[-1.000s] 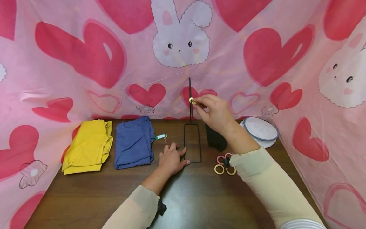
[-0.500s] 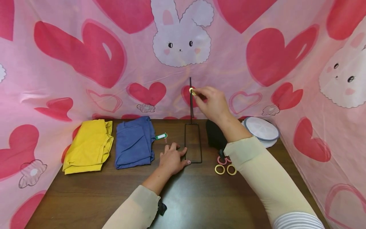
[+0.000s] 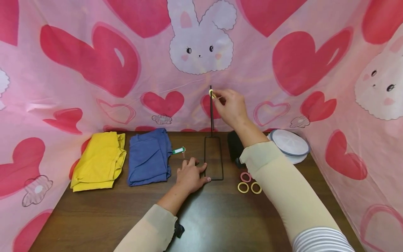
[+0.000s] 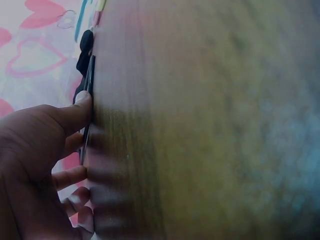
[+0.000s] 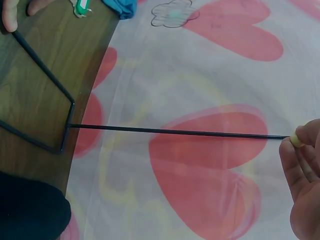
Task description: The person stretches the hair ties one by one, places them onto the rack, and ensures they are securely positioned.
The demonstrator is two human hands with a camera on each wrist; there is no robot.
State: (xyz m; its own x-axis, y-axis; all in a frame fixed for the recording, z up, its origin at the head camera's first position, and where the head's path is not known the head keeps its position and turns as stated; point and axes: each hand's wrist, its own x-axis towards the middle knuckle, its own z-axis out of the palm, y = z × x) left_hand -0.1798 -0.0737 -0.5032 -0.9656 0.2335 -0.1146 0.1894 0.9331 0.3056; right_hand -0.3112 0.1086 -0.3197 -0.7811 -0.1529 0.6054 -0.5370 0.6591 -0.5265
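A black wire stand (image 3: 222, 161) rests on the table, its rectangular base flat and a thin rod (image 5: 175, 132) rising from the back of it. My left hand (image 3: 190, 176) presses the base's left side and near left corner, thumb and fingers spread, palm down. Up by the rod's top, my right hand (image 3: 231, 106) pinches a small yellow ring (image 3: 211, 92) between thumb and index finger. The ring overlaps the rod there, and in the right wrist view the fingertips partly hide it. Two yellow rings (image 3: 243, 187) and a pink ring (image 3: 245, 177) lie right of the base.
Folded yellow cloth (image 3: 97, 161) and folded blue cloth (image 3: 149, 157) with a green key tag (image 3: 179, 150) lie to the left. Right of the stand are a black item (image 3: 234, 147), partly behind the right forearm, and a white round item with grey rim (image 3: 290, 141). A patterned curtain hangs behind.
My right hand has risen along the rod with the yellow ring, from about mid-height to near its top. The left hand has stayed on the base.
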